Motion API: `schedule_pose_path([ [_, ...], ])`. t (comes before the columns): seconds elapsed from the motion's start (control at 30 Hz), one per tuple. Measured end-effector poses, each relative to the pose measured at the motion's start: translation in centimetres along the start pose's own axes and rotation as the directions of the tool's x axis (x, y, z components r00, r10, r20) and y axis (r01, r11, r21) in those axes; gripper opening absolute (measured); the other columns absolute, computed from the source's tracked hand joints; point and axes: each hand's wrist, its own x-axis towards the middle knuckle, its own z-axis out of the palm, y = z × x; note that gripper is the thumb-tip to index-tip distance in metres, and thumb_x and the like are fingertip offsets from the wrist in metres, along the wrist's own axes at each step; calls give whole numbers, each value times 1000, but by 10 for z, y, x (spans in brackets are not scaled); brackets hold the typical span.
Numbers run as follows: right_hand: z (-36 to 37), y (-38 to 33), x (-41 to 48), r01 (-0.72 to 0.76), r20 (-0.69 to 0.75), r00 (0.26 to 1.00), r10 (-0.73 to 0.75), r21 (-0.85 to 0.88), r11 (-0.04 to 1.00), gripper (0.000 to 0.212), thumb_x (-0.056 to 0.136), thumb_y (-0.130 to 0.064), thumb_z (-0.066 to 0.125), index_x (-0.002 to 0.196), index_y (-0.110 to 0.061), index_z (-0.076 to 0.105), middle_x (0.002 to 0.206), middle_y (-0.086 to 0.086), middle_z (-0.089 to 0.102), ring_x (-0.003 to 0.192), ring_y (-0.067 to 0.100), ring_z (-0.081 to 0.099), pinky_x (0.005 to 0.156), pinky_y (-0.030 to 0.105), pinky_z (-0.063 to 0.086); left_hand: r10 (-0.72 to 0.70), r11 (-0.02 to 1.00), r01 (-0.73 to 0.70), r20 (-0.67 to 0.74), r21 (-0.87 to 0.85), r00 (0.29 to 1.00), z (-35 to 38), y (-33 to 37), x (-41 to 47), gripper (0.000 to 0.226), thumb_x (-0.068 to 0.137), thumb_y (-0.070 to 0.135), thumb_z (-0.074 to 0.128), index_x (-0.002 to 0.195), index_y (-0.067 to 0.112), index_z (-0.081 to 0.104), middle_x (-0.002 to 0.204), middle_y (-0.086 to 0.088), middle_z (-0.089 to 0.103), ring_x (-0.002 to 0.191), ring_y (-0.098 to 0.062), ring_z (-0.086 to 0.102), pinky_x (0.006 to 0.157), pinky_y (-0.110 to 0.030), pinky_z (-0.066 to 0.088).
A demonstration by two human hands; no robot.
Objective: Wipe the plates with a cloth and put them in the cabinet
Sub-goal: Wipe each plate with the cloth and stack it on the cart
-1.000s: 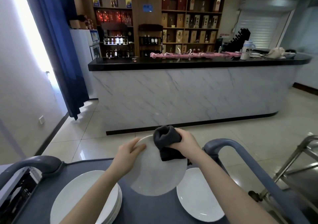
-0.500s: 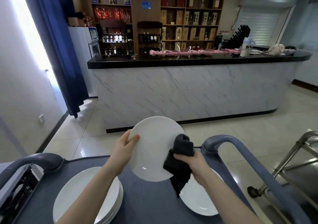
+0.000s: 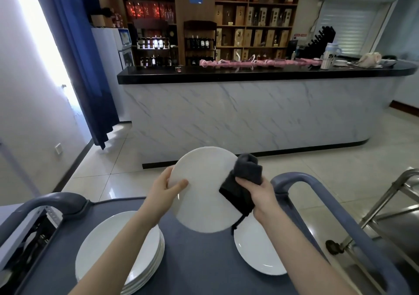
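Left hand (image 3: 166, 189) pinching the plate (image 3: 204, 195) by its rim mid-frame, right hand (image 3: 257, 190) with fingers bunched round the cloth (image 3: 247, 173), I'd wipe firmly out to the edge.

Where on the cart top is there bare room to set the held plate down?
Bare cart top lies in a strip between the plate stack on the left and the single plate on the right, wider toward the near edge. Left and right sides are taken; the held plate hangs over the far middle.
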Motion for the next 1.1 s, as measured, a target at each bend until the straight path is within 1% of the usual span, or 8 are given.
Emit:
schedule_pose_path([
  [0.13, -5, 28, -15, -217, -4, 975, 222, 199, 956, 21, 80, 0, 74, 99, -5, 69, 93, 14, 76, 88, 31, 72, 72, 39, 56, -124, 972, 118, -15, -203, 992, 8, -22, -22, 37, 86, 24, 72, 122, 21, 63, 108, -1, 77, 98, -22, 73, 70, -31, 59],
  [0.3, -16, 5, -18, -61, 70, 994, 83, -263, 963, 35, 73, -1, 80, 106, -4, 67, 94, 13, 75, 93, 30, 70, 81, 44, 58, -106, 994, 104, 42, 38, 994, -7, -18, -18, 21, 98, 17, 64, 114, 30, 67, 102, 6, 77, 100, -22, 72, 79, -33, 59],
  [0.43, 9, -34, -16, 258, 333, 943, 1, -732, 630, 34, 79, -13, 78, 111, -12, 65, 103, 6, 71, 93, 19, 65, 82, 33, 51, -74, 916, -31, 246, 400, 967, -9, 5, -7, 22, 97, 22, 66, 116, 32, 68, 104, 5, 73, 96, -16, 68, 80, -28, 56],
  [0.53, 31, -44, -14, 462, 473, 879, -66, -807, 368, 34, 82, -21, 73, 114, -14, 65, 108, 5, 71, 100, 21, 64, 87, 32, 48, -50, 881, -94, 289, 463, 956, 0, 15, -5, 19, 97, 21, 66, 109, 35, 67, 101, 6, 71, 92, -13, 66, 80, -27, 54],
  [0.7, 15, -24, -12, 288, 314, 945, -88, -679, 675, 22, 79, -17, 79, 88, -25, 60, 73, -11, 66, 65, -2, 63, 57, 12, 47, 24, 952, -63, 133, 300, 991, -2, 10, -11, 13, 97, 20, 66, 104, 29, 73, 93, 2, 74, 87, -17, 70, 77, -33, 56],
  [0.8, -6, 3, -24, 38, 174, 984, 27, -362, 932, 31, 73, -12, 84, 98, -19, 68, 82, -1, 76, 78, 9, 72, 65, 26, 59, -5, 994, 0, 44, 110, 999, -3, 5, -19, 26, 97, 18, 65, 95, 41, 75, 91, 9, 76, 80, -8, 71, 67, -23, 57],
  [0.97, -22, 51, -49, -242, 157, 956, 248, -55, 969, 34, 78, -3, 77, 110, 0, 67, 103, 16, 74, 97, 30, 72, 85, 41, 57, -79, 991, 66, -109, -119, 991, 3, -11, -27, 22, 98, 16, 63, 98, 36, 74, 90, 6, 78, 77, -8, 72, 60, -20, 56],
  [1.1, -23, 48, -51, -105, 6, 994, 107, -155, 982, 30, 77, -5, 79, 105, -13, 69, 92, 6, 77, 89, 25, 72, 77, 38, 58, -217, 975, 219, -64, 30, 974, 3, -23, -29, 18, 103, 26, 56, 118, 28, 65, 109, -2, 74, 96, -22, 70, 83, -40, 58],
])
